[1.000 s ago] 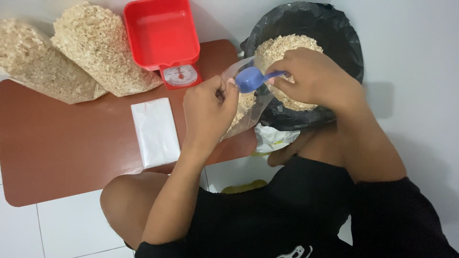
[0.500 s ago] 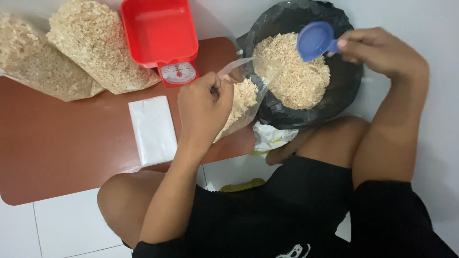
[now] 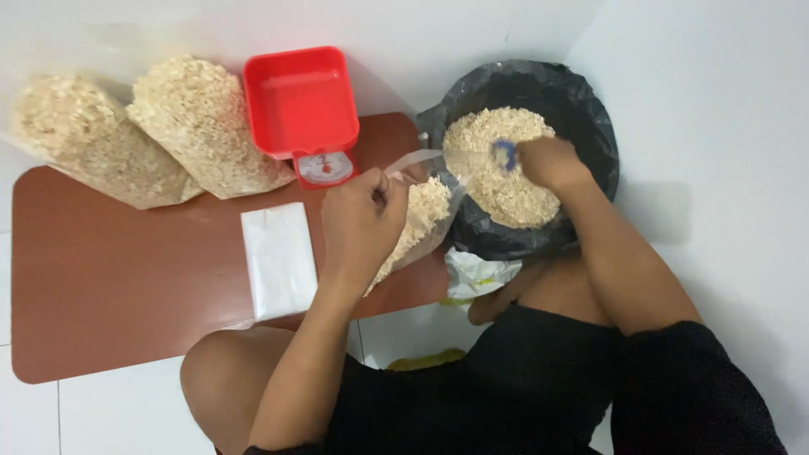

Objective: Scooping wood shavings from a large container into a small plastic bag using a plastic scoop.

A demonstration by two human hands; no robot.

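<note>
I see my left hand (image 3: 364,221) at the centre of the frame, pinched shut on the rim of a clear plastic bag (image 3: 419,215) that is partly filled with pale flakes and hangs over the right edge of the brown desk (image 3: 126,278). My right hand (image 3: 548,162) sits upper right of centre, closed around a blue scoop (image 3: 504,154) pressed into the flakes inside the black-lined bucket (image 3: 581,109); only a sliver of the scoop shows. The bag's open mouth lies just beside the bucket's left rim, nearly touching it. The bucket stands off the desk on the white floor, close to the wall in the upper right. On the desk, a red scale (image 3: 305,114) stands at the far edge, top centre, with two filled bags (image 3: 152,135) leaning in the upper left. A flat white packet (image 3: 279,259) lies near the desk's near edge, just left of my left wrist. The lower left stretch of the desk is bare brown surface.
</note>
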